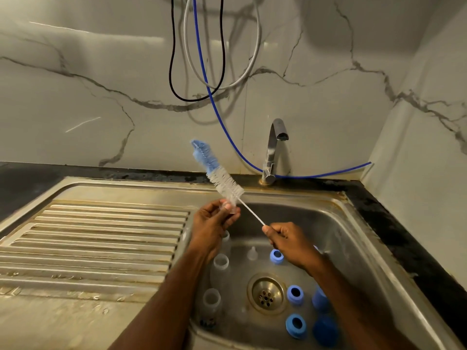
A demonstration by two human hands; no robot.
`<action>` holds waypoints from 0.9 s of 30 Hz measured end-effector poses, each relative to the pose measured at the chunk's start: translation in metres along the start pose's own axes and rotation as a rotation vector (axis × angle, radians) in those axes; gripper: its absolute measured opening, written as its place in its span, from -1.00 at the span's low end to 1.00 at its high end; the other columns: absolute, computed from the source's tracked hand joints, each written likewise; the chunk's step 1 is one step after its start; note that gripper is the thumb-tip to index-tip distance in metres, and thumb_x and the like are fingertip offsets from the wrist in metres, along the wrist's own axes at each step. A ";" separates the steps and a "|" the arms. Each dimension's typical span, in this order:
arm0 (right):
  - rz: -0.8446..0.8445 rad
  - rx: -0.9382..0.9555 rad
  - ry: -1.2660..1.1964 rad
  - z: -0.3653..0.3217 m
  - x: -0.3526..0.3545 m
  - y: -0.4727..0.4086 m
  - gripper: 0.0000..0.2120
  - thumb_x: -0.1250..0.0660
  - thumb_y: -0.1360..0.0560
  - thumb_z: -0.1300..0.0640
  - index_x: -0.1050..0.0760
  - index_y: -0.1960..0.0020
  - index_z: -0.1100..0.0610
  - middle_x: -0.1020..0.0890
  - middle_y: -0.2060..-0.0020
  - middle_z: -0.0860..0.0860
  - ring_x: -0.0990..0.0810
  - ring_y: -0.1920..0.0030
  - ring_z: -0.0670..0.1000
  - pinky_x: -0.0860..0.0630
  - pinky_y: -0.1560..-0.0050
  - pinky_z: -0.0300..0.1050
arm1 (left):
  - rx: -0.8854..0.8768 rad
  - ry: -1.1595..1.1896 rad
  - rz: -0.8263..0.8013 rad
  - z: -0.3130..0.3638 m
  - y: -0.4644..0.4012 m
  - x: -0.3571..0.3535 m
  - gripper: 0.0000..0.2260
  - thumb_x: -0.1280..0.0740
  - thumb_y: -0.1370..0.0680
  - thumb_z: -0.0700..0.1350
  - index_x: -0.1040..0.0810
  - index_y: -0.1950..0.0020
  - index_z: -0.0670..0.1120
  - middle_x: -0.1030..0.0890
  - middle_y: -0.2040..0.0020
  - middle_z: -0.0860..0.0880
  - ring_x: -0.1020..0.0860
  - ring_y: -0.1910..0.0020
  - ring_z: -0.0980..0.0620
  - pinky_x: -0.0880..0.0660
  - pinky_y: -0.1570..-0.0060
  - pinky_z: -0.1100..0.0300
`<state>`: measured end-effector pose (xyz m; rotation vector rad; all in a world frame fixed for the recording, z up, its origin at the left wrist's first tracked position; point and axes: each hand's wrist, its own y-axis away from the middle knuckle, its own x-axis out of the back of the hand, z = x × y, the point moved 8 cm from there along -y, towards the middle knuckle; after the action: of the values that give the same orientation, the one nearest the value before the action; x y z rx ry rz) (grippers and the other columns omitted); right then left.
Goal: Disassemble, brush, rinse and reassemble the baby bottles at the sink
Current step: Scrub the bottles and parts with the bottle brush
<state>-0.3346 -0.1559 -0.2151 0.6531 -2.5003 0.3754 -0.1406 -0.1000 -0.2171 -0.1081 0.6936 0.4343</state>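
Nearest the camera, two bare forearms reach over the front of the steel sink. In its basin lie the loosened parts: blue collar rings around the drain, blue caps to their right, clear bottle bodies standing along the left wall, and a small clear teat farther back.

The left hand is held above the basin's left edge, its thumb and fingers pinching a small clear piece, most likely a teat, though it is too see-through to be sure. The right hand is curled round the wire handle of the bottle brush, whose white bristles sit just at or inside the clear piece while its blue tip points up toward the marble wall.

The bottles appear already taken apart, so I judge this to be the brushing step, one small part at a time. The tap shows no running water. The next move likely calls for working the bristles through the piece with short twists, holding the soft part firmly but without crushing it, then moving on to another part from the basin.
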 end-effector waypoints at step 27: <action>0.076 0.023 0.054 0.007 0.027 0.000 -0.60 -0.29 -0.63 0.01 -0.48 0.33 0.16 -0.47 0.49 -0.07 -0.40 0.44 -0.16 -0.37 0.35 -0.31 | -0.026 0.172 0.143 0.007 -0.004 0.012 -0.80 -0.39 -0.52 -0.30 -0.56 -0.13 -0.28 -0.69 -0.02 -0.20 -0.70 -0.06 -0.11 -0.66 -0.07 0.01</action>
<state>-0.3577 -0.1684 -0.2064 0.5505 -2.4778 0.4440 -0.1264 -0.0980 -0.2190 -0.1213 0.8683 0.5758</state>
